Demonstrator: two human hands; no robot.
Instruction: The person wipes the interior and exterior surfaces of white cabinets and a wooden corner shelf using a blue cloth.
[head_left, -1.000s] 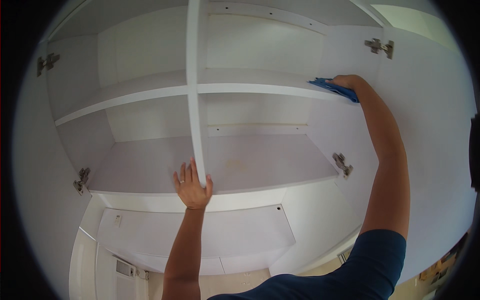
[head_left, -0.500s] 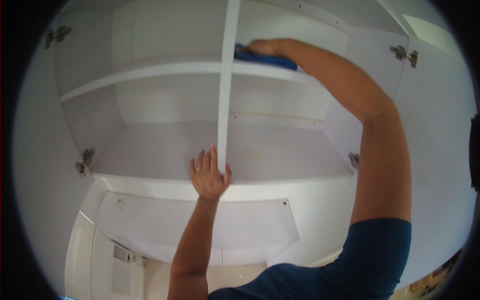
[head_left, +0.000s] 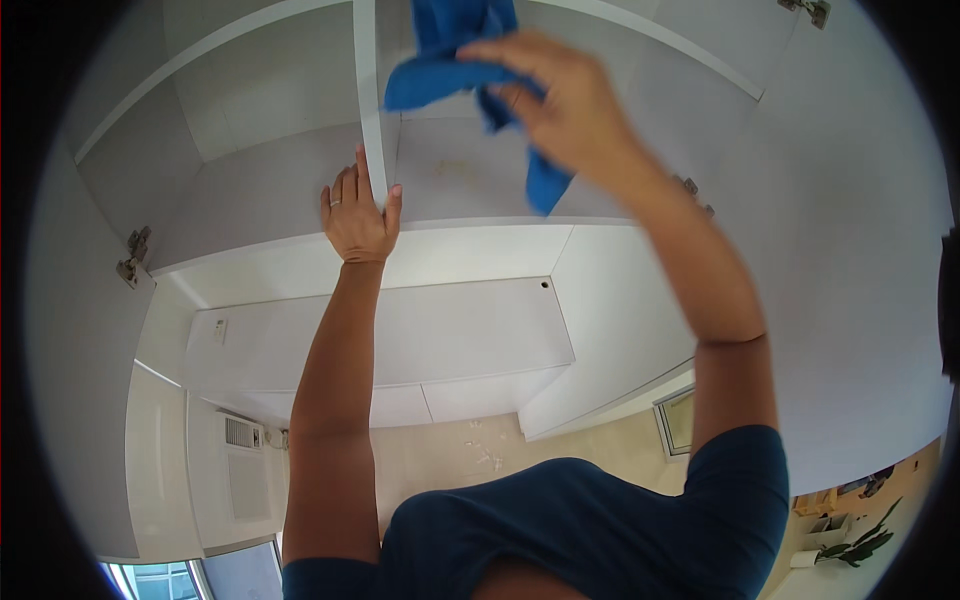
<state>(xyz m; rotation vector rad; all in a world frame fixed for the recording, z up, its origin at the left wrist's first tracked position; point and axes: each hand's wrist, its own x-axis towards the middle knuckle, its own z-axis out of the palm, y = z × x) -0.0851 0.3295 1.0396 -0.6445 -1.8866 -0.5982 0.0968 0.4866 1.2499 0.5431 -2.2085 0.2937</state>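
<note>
A blue cloth (head_left: 440, 82) hangs in loose folds from my right hand (head_left: 575, 105), which is closed on it and a little blurred. Hand and cloth are in front of the right-hand section of a white cabinet, off the shelf board. My left hand (head_left: 358, 220) rests at the foot of the white upright divider (head_left: 370, 110), on the front edge of the cabinet's bottom board (head_left: 270, 205). Its fingers are stretched out along the divider's left side, with the thumb on the right, and one finger wears a ring. A faint yellowish stain (head_left: 455, 165) marks the bottom board right of the divider.
Cabinet doors stand open at the left (head_left: 75, 370) and right (head_left: 840, 250), with metal hinges (head_left: 133, 257). Below is a lower white counter (head_left: 400, 345) and a pale floor (head_left: 440, 460). An air-conditioning unit (head_left: 243, 432) sits at lower left, a potted plant (head_left: 860, 545) at lower right.
My right hand has lifted the blue cloth off the upper right shelf and drawn it back toward me. The view has tilted downward; my left hand keeps its place at the divider.
</note>
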